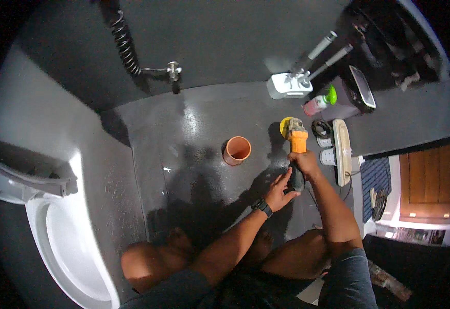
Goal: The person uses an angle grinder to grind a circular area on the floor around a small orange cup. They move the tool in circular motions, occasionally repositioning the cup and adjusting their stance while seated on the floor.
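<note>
An angle grinder (pixel 298 147) with an orange housing, a black rear body and a yellow disc is held just right of the middle. My right hand (pixel 305 162) wraps round its body behind the orange part. At the black rear end, my left hand (pixel 277 194) has its thumb and fingers on either side, holding it; a dark watch is on that wrist. The yellow disc (pixel 285 126) shows at the far end, low over the grey floor; whether it touches the floor I cannot tell. Left of the grinder, an orange-brown pipe (pixel 237 150) stands upright, its round mouth open.
A white toilet (pixel 70 252) stands at the left. Along the far wall are a white brush holder (pixel 289 85), a spray bottle (pixel 317 104) with a green head and a bin (pixel 346 98). A cream power strip (pixel 342 152) with cords lies right of the grinder.
</note>
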The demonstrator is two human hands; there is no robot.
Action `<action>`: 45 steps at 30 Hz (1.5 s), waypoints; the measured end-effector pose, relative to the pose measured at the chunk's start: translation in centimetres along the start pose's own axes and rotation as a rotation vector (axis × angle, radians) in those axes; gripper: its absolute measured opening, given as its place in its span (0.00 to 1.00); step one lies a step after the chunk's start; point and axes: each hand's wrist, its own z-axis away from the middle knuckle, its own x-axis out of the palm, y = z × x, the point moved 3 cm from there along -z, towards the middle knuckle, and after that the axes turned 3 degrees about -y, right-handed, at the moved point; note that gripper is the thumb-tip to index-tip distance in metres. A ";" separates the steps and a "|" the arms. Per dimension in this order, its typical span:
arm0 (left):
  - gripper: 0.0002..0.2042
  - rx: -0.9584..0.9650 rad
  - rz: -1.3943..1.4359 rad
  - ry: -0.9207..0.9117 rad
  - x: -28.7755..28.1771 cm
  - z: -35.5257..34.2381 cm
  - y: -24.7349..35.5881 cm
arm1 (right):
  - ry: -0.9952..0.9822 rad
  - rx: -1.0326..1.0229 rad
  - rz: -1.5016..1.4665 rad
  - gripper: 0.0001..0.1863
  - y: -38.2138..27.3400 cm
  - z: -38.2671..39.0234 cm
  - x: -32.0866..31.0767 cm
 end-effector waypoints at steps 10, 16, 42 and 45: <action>0.46 -0.040 -0.029 -0.153 4.3 0.3 -0.2 | 0.144 0.105 -0.054 0.13 2.5 4.3 -4.9; 0.45 0.018 -0.033 -0.265 5.4 -1.1 -0.4 | 0.129 0.197 0.208 0.19 5.6 2.3 -6.7; 0.39 0.166 -0.028 -0.144 2.5 -1.6 -0.9 | 0.248 0.105 0.060 0.32 0.0 3.6 -4.6; 0.39 0.157 -0.026 -0.154 2.5 -1.3 -0.8 | 0.242 0.090 0.049 0.31 0.2 3.9 -4.5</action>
